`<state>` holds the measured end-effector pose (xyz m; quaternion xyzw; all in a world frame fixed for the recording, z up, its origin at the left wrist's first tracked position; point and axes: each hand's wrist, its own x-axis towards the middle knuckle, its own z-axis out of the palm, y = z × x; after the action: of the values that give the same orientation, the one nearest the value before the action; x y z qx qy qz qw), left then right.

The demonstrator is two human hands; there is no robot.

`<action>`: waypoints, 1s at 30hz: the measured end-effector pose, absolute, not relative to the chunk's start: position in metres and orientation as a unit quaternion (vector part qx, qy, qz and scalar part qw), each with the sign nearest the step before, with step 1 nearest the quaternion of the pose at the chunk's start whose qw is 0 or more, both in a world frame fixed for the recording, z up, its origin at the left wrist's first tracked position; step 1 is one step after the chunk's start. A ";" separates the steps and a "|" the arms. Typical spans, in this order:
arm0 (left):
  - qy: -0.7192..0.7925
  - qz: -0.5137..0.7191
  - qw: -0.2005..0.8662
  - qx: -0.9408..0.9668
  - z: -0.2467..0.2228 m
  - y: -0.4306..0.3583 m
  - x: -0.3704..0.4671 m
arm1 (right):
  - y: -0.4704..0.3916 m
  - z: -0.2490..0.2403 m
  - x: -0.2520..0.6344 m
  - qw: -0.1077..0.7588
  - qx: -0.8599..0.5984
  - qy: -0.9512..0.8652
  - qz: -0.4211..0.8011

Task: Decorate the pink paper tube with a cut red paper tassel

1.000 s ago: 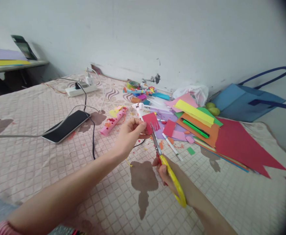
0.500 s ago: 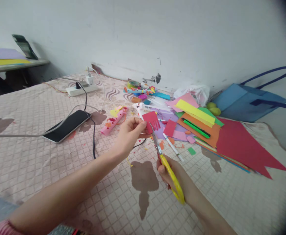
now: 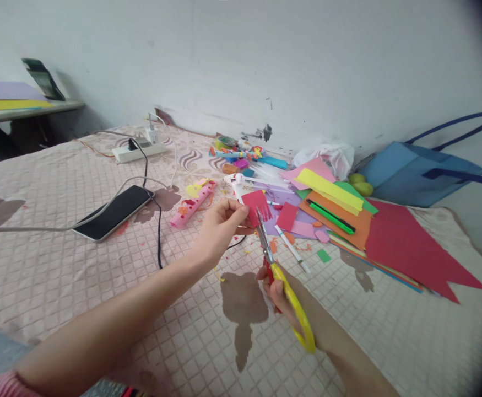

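Observation:
Between the thumb and fingers of my left hand is a small red piece of paper, pinched at its lower left edge. Its right side is cut into a fringe of thin strips. My right hand grips a pair of scissors with yellow and red handles. The blades point up and away, slightly apart, with their tips at the paper's lower edge by the fringe. Beyond the paper lies a white glue gun, partly hidden. A second red paper piece rests just to the right.
A phone with cables and a power strip lie left. A pink decorated paper roll is near my left hand. Coloured sheets, a green cutter and a white marker lie right. Behind them stands a blue bag.
The scissor blades have spread a little and shifted slightly right along the paper's edge. My right fingers have loosened on the handles. My left hand keeps its pinch, nearly still.

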<state>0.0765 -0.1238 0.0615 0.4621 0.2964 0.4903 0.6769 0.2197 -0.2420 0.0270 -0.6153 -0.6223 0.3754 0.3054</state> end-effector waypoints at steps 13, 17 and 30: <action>0.299 0.491 0.676 0.461 0.062 -0.124 0.077 | -0.238 0.031 0.217 0.290 -0.639 -0.585 0.406; 0.297 0.494 0.676 0.460 0.062 -0.123 0.077 | -0.238 0.032 0.216 0.289 -0.651 -0.568 0.412; 0.305 0.485 0.676 0.463 0.063 -0.124 0.077 | -0.241 0.034 0.219 0.293 -0.604 -0.636 0.381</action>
<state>0.0771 -0.1240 0.0627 0.4634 0.3052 0.4855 0.6756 0.2195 -0.2411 0.0337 -0.6038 -0.6361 0.3809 0.2928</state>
